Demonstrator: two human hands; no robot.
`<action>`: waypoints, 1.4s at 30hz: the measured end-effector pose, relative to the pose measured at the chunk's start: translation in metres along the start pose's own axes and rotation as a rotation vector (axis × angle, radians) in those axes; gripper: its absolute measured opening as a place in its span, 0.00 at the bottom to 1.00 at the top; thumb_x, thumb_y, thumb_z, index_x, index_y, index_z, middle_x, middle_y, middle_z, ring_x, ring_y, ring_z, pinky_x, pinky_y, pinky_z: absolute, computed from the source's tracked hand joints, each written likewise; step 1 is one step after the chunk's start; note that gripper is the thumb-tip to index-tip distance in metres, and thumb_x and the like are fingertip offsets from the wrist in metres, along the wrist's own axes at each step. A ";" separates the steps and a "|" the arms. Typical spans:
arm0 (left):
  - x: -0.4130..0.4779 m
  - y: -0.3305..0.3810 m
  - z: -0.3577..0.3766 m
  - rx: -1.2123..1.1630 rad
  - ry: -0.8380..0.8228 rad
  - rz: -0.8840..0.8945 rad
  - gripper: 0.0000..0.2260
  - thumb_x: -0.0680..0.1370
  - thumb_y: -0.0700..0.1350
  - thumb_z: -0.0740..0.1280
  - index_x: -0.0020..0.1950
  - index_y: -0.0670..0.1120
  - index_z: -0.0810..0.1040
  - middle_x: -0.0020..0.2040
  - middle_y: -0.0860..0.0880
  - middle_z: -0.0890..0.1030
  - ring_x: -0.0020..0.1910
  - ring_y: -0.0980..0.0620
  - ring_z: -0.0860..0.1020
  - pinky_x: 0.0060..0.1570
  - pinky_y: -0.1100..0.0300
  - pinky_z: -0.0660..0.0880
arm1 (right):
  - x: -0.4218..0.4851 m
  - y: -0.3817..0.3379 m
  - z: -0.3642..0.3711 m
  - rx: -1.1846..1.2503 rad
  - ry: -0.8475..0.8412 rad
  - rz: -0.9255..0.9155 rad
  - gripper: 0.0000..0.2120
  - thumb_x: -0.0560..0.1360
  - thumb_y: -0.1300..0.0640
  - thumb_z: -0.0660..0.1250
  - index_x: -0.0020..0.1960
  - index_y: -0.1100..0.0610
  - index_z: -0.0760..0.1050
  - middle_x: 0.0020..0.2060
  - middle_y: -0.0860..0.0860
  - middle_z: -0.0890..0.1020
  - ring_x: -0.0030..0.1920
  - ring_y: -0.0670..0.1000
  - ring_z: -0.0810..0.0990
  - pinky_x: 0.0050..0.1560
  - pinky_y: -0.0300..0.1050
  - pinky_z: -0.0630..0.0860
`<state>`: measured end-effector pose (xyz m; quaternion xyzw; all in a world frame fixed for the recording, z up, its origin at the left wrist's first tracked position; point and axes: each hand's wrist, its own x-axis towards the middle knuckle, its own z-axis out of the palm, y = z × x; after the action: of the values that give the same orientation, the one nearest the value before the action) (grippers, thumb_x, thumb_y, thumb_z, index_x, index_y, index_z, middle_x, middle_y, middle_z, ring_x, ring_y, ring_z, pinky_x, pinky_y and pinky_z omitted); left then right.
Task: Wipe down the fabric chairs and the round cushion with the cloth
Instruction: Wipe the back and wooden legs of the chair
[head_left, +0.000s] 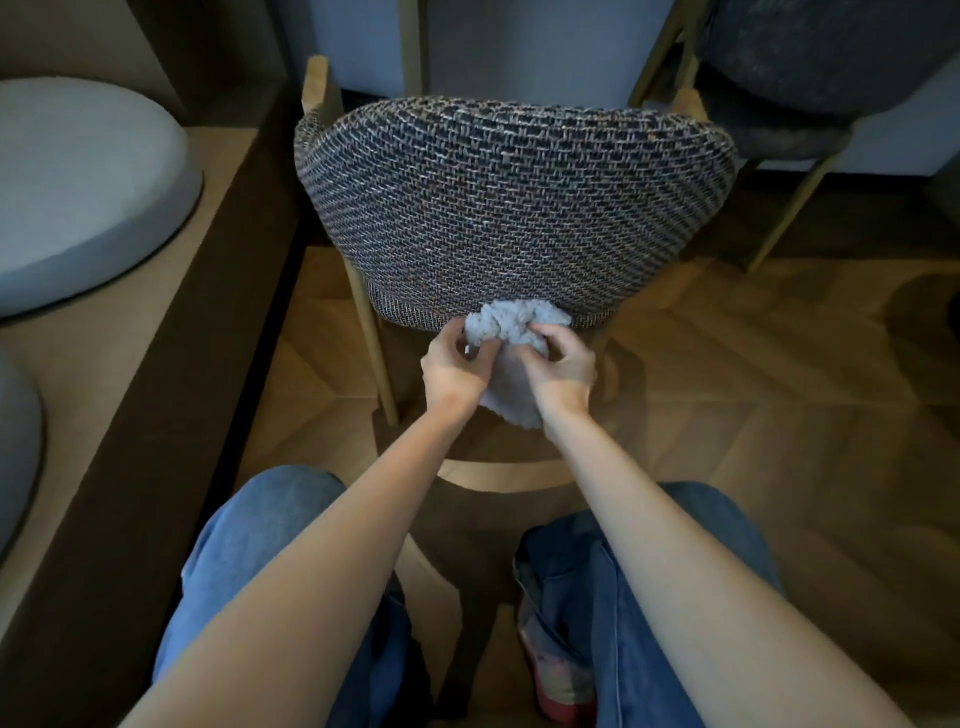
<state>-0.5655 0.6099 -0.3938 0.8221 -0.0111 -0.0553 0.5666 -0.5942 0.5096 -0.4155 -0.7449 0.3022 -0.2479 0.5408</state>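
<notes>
Your blue-denim knees (270, 545) flank bare herringbone wood floor (753, 415). Round grey cushion (78, 192) lies left on a tan ledge (156, 364). Your left hand (452, 371) and right hand (563, 371) pinch the crumpled pale fluffy cloth (511, 322) at the lower edge of the woven tweed chair back (514, 208).

Wood floor (779, 415) w/ chevron pattern. Raised wood ledge (104, 374) on left, blue-grey wall (519, 41) at back. Dim light.
</notes>
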 end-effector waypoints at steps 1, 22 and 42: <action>0.000 0.003 -0.001 -0.012 0.006 0.004 0.07 0.76 0.42 0.70 0.51 0.40 0.77 0.39 0.51 0.78 0.34 0.63 0.75 0.34 0.74 0.67 | -0.001 -0.004 -0.001 0.026 0.001 -0.006 0.10 0.69 0.68 0.71 0.49 0.59 0.82 0.44 0.46 0.81 0.51 0.49 0.81 0.53 0.30 0.72; -0.014 0.092 -0.059 -0.225 0.452 0.548 0.10 0.79 0.41 0.66 0.59 0.49 0.76 0.54 0.56 0.79 0.55 0.58 0.78 0.52 0.54 0.78 | -0.022 -0.123 -0.014 0.102 0.211 -0.648 0.10 0.71 0.64 0.73 0.52 0.60 0.83 0.51 0.53 0.82 0.55 0.48 0.80 0.57 0.34 0.74; -0.012 0.048 -0.047 -0.262 0.264 0.193 0.04 0.79 0.40 0.66 0.53 0.45 0.74 0.45 0.58 0.77 0.44 0.63 0.76 0.45 0.72 0.73 | -0.030 -0.067 -0.001 -0.105 0.001 -0.511 0.11 0.73 0.68 0.69 0.54 0.62 0.82 0.53 0.53 0.83 0.54 0.38 0.75 0.56 0.25 0.68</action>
<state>-0.5705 0.6373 -0.3314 0.7365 -0.0083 0.1064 0.6679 -0.6030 0.5460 -0.3528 -0.8238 0.1169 -0.3609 0.4212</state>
